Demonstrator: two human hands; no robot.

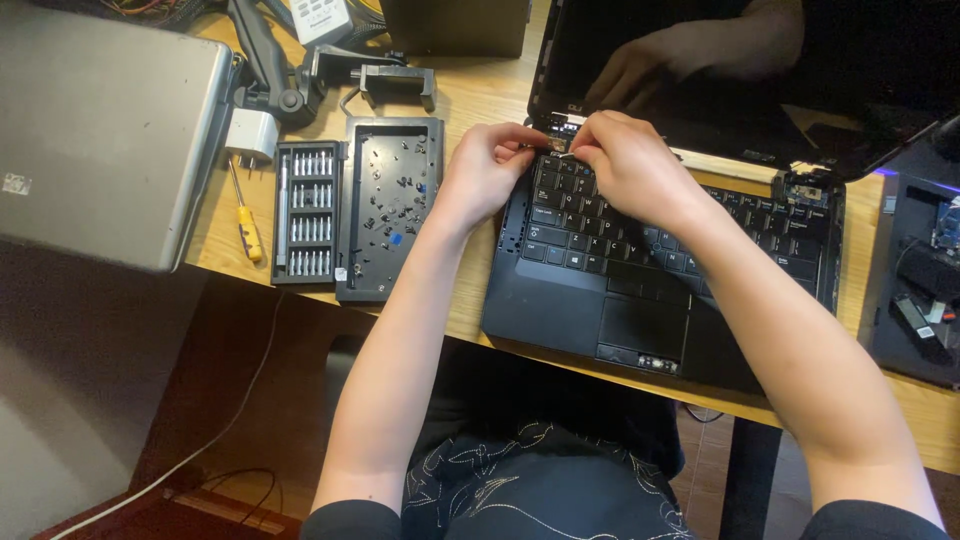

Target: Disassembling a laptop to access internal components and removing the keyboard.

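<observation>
Black plastic framed the open laptop (640,290) lying on the wooden surface (480,95), its hinge corners already bared. Both hands worked the keyboard's top-left edge: the left hand (487,170) pinched there, the right hand (625,165) curled shut beside it; what either held I could not tell. Loose screws sat in the tray (390,205), the keyboard (650,225) still seated.

Black laptop (640,290) (yellow screwdriver (246,228))
</observation>
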